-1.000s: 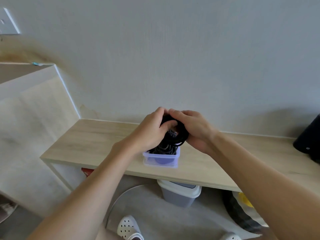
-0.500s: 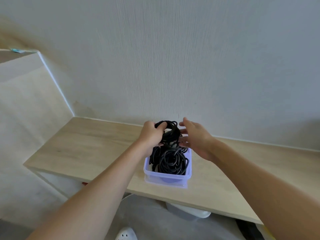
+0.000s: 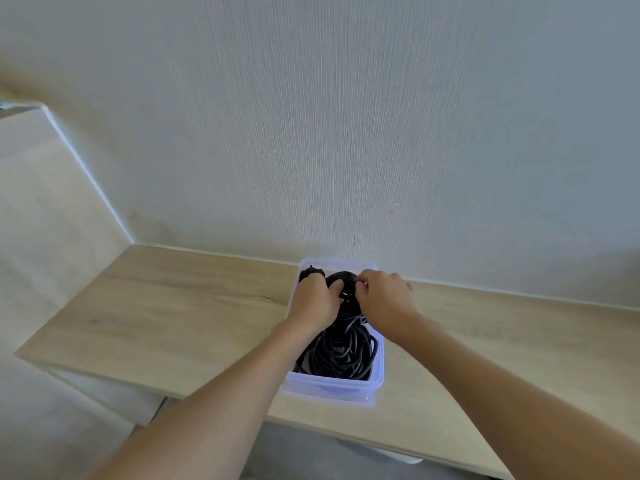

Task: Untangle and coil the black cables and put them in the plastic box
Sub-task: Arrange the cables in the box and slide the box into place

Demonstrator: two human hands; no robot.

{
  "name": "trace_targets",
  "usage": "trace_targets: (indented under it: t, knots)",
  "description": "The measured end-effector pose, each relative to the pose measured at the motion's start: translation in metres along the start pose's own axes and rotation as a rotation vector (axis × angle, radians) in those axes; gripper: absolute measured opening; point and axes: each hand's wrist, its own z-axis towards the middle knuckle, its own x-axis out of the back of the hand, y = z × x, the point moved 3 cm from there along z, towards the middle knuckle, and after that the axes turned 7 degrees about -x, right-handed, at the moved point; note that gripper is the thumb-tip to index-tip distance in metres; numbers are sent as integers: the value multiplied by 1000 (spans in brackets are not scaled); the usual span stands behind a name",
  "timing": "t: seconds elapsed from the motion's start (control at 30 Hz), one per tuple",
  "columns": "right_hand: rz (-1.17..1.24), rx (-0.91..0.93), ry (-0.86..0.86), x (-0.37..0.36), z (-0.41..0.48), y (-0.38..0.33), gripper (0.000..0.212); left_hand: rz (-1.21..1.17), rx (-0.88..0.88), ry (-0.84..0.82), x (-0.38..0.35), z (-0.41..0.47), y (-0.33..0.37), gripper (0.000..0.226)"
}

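A clear plastic box (image 3: 332,388) stands on the wooden shelf (image 3: 166,320) near the wall. Coiled black cables (image 3: 341,353) fill it; one coil lies at the near end, another at the far end under my hands. My left hand (image 3: 317,301) is down in the far part of the box, fingers curled over the far coil. My right hand (image 3: 382,299) reaches in from the right, its fingertips pinching the same coil. A black plug (image 3: 311,271) shows at the far left corner of the box.
The white wall (image 3: 346,133) rises directly behind the box. A pale side panel (image 3: 52,220) closes the shelf on the left. The shelf's front edge runs just below the box, with grey floor (image 3: 311,455) beneath.
Both hands have lowered the upper cable coil from above the box down into its far end. The camera has moved closer and tilted down.
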Motion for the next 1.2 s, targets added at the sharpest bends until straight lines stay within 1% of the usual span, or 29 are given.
trace_targets:
  t: [0.07, 0.13, 0.23, 0.27, 0.33, 0.37, 0.47, 0.5, 0.6, 0.67, 0.77, 0.83, 0.9, 0.97, 1.07, 1.2]
  knots:
    - [-105, 24, 27, -1, 0, 1, 31, 89, -40, -32, -3, 1, 1, 31]
    - [-117, 40, 17, -2, -1, 1, 34, 183, -78, -69, -7, 0, 0, 27]
    - [-128, 35, 12, -6, -6, 0, 35, 269, -80, -28, -10, -3, -4, 21]
    - [-131, 35, 16, -7, -9, 0, 34, 325, -80, -9, -7, -4, -5, 24]
    - [-96, 26, 10, -8, -11, 0, 31, 442, -55, -55, -2, -3, -6, 38]
    - [-58, 19, 8, -9, -11, -2, 31, 448, -47, -74, 0, -2, -8, 42]
    - [87, 15, 38, -3, -11, -7, 27, 330, -63, -59, 6, -6, -7, 37]
    - [146, 39, 51, 1, -12, -10, 25, 250, -78, -40, 10, -10, -5, 36]
    - [326, 125, 66, 14, -22, -21, 25, -103, -121, 34, 26, -20, -6, 29]
    - [388, 148, 61, 17, -31, -29, 24, -209, -161, 49, 38, -29, -9, 25]
    - [374, 183, 35, 7, -48, -34, 25, -216, -154, -38, 46, -46, -21, 25]
    - [329, 200, 8, -4, -58, -31, 31, -259, -109, -101, 47, -60, -29, 15]
    - [267, 209, -20, -14, -69, -28, 37, -251, -101, -105, 48, -69, -41, 4]
    - [214, 225, -32, -23, -79, -25, 38, -188, -131, -110, 48, -76, -47, 10]
    - [199, 242, -5, -28, -89, -21, 37, -115, -206, -125, 47, -84, -46, 17]
    - [189, 331, -11, -33, -100, -23, 32, 12, -257, -132, 51, -88, -53, 23]
